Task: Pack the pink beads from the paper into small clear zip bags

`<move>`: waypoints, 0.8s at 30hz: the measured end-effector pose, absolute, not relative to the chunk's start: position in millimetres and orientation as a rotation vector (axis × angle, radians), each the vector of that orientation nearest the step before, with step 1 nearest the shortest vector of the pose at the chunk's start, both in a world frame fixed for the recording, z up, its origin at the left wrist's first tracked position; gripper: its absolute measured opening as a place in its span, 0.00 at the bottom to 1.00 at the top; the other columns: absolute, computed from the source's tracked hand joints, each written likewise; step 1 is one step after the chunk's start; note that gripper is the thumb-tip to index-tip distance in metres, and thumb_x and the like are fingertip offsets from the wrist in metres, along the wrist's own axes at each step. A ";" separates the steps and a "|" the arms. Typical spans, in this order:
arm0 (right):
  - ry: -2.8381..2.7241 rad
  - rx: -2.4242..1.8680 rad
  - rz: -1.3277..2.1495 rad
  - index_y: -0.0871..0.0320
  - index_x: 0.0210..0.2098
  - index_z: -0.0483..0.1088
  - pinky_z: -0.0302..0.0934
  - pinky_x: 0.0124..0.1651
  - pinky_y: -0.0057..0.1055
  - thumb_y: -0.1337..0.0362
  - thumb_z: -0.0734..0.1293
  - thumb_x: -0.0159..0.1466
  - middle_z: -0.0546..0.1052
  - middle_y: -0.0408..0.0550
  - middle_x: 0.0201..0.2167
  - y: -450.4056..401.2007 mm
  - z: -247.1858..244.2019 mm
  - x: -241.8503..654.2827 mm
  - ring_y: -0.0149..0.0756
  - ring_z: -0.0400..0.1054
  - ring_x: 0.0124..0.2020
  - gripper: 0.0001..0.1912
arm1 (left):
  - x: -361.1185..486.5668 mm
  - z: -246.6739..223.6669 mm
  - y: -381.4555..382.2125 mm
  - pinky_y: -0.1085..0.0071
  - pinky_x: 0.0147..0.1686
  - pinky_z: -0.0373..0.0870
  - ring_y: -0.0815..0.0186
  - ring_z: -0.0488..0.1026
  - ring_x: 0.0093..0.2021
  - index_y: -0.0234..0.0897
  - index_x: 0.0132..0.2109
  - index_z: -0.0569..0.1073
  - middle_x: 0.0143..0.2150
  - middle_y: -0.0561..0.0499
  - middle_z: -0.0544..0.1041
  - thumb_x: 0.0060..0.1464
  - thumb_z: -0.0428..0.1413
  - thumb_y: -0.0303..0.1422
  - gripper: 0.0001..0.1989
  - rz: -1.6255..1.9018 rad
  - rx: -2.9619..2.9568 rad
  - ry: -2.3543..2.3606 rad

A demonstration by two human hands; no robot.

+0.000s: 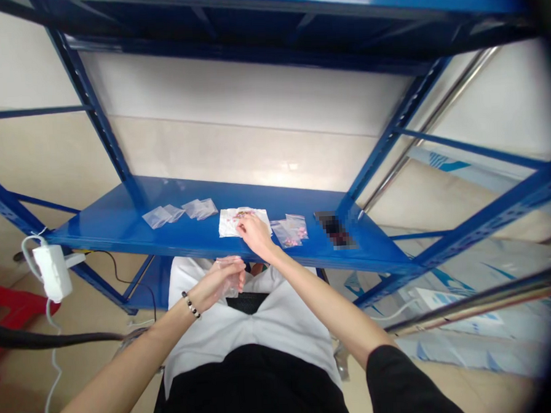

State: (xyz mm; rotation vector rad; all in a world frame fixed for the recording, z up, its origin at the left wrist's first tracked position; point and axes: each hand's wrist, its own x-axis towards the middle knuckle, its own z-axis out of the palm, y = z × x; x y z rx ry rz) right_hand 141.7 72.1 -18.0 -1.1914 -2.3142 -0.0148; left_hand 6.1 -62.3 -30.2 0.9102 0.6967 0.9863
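My left hand (226, 275) is closed around a clear plastic bag (228, 288), just in front of the shelf edge and over my lap. Over a white sheet (227, 229) on the blue shelf, my right hand (255, 233) has its fingers bent together in a pinch; whatever is between the fingertips is too small to make out. Small pink and multicoloured pieces (244, 214) lie on that sheet beside the fingertips. Right of the hand are clear zip bags (291, 230) with small pink pieces inside. Further left lie several flat clear zip bags (199, 208).
A dark phone-like object (334, 229), partly blurred out, lies at the right of the blue shelf (119, 224). An upper shelf (266, 22) hangs overhead between blue uprights. At the left, a white power strip (52, 272) hangs by its cord near a red stool (13, 306).
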 end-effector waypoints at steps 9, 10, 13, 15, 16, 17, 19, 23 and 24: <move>-2.133 -0.988 0.197 0.57 0.38 0.69 0.60 0.47 0.32 0.64 0.59 0.70 0.72 0.50 0.40 51.2 -1.2 140.2 0.38 0.66 0.44 0.09 | 10.8 -37.1 -51.5 0.73 0.25 0.67 0.70 0.69 0.24 0.33 0.35 0.69 0.26 0.52 0.71 0.50 0.64 0.37 0.14 0.943 0.873 0.745; -2.091 -0.958 0.248 0.57 0.38 0.69 0.60 0.46 0.32 0.63 0.58 0.70 0.72 0.49 0.39 39.9 1.9 141.0 0.38 0.66 0.43 0.09 | 10.7 -36.2 -53.8 0.73 0.25 0.67 0.70 0.69 0.24 0.33 0.35 0.69 0.26 0.52 0.71 0.50 0.64 0.37 0.14 0.930 0.886 0.745; -2.011 -0.891 0.435 0.56 0.35 0.69 0.59 0.44 0.31 0.61 0.61 0.70 0.73 0.46 0.34 -1.8 6.3 146.9 0.36 0.66 0.39 0.09 | 8.9 -34.7 -62.0 0.72 0.26 0.68 0.69 0.69 0.25 0.33 0.33 0.69 0.26 0.52 0.71 0.50 0.64 0.37 0.13 0.911 0.940 0.743; -2.006 -0.863 0.573 0.56 0.33 0.70 0.59 0.41 0.30 0.61 0.64 0.68 0.73 0.45 0.31 -28.9 4.8 153.9 0.35 0.66 0.36 0.08 | 7.9 -35.7 -66.1 0.72 0.26 0.67 0.69 0.69 0.24 0.32 0.31 0.70 0.25 0.52 0.70 0.51 0.63 0.37 0.13 0.903 0.984 0.746; -2.005 -0.858 0.635 0.56 0.32 0.70 0.59 0.40 0.30 0.61 0.65 0.67 0.73 0.44 0.31 -40.1 3.2 157.9 0.34 0.66 0.35 0.08 | 7.9 -36.7 -67.5 0.72 0.27 0.67 0.70 0.69 0.24 0.32 0.31 0.71 0.24 0.52 0.70 0.51 0.63 0.36 0.12 0.894 1.007 0.746; -1.994 -0.864 0.686 0.56 0.32 0.71 0.58 0.39 0.29 0.61 0.66 0.66 0.73 0.44 0.30 -49.3 1.4 161.9 0.34 0.66 0.34 0.08 | 8.2 -37.7 -68.4 0.72 0.27 0.67 0.70 0.69 0.24 0.32 0.31 0.71 0.24 0.51 0.71 0.51 0.63 0.36 0.12 0.879 1.032 0.747; -1.941 -0.901 0.749 0.56 0.31 0.72 0.57 0.36 0.29 0.62 0.66 0.66 0.73 0.44 0.29 -60.2 -1.7 168.9 0.34 0.65 0.33 0.08 | 9.9 -39.6 -68.9 0.72 0.28 0.67 0.70 0.68 0.24 0.31 0.30 0.72 0.24 0.51 0.71 0.50 0.64 0.35 0.12 0.835 1.082 0.746; -1.864 -0.948 0.786 0.56 0.31 0.72 0.57 0.35 0.29 0.62 0.67 0.65 0.73 0.44 0.29 -58.0 -4.2 176.9 0.34 0.65 0.33 0.08 | 13.2 -41.5 -65.6 0.71 0.28 0.66 0.69 0.68 0.24 0.31 0.30 0.73 0.24 0.51 0.72 0.49 0.65 0.35 0.12 0.796 1.126 0.700; -1.860 -0.948 0.790 0.56 0.31 0.73 0.57 0.36 0.30 0.62 0.67 0.65 0.73 0.44 0.29 -55.4 -4.9 178.1 0.34 0.65 0.34 0.08 | 13.4 -41.6 -64.4 0.72 0.28 0.65 0.69 0.68 0.24 0.31 0.31 0.73 0.24 0.51 0.72 0.49 0.65 0.36 0.12 0.796 1.131 0.681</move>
